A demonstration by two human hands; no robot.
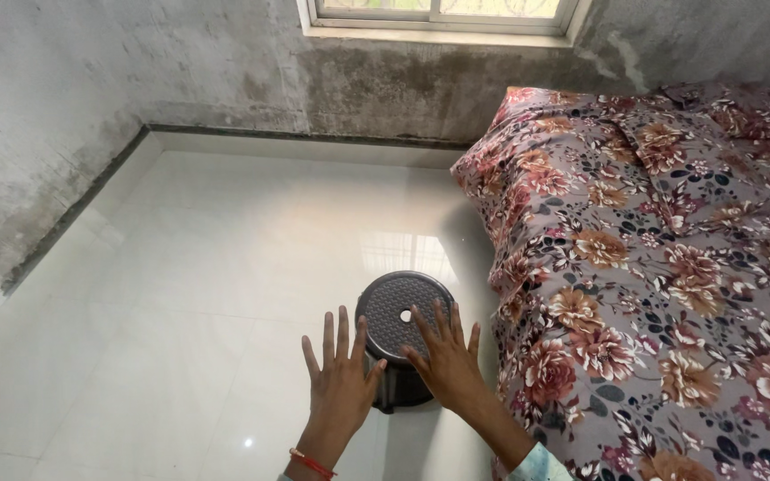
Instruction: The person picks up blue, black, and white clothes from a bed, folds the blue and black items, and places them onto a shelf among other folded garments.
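Both open hands, left hand (340, 379) and right hand (446, 361), hover over round dark stool (396, 307).

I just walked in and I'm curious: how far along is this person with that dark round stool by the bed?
Barely begun, by the look of it. The dark stool stands upright on the white floor beside the flowered bed cover. Both hands are spread open over it: the left hand at its side, the right hand over the seat. No fingers have closed around it, so gripping and shifting it seems left.
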